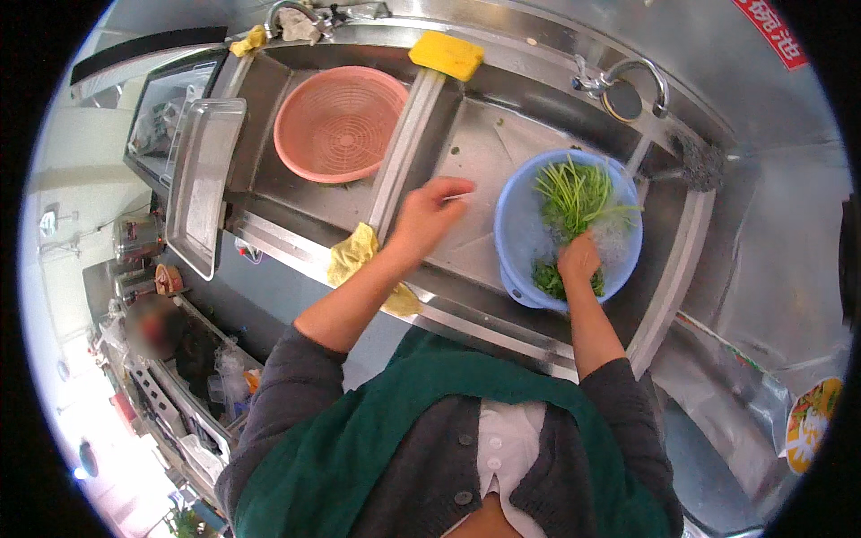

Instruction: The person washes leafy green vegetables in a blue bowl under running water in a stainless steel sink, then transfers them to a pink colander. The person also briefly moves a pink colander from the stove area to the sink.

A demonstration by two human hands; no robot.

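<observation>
In the right sink basin stands a blue plastic basin [509, 222] of water with bubbles on its surface. My right hand [580, 259] is down inside it, gripping a bunch of leafy greens [572, 195] around the stems. The pale green stems fan out towards the far side, while dark leaves lie in the water nearer me. My left hand [432, 214] hovers over the sink, left of the blue basin and apart from it. Its fingers are curled, and a thin pale sliver shows near the fingertips; I cannot tell what it is.
A pink plastic colander [346, 138] sits in the left sink basin. On the divider [407, 138] lie a yellow sponge [446, 55] and a yellow cloth [354, 252]. A faucet [635, 77] rises behind the blue basin. A metal tray [202, 181] stands left; a person [156, 327] is beyond.
</observation>
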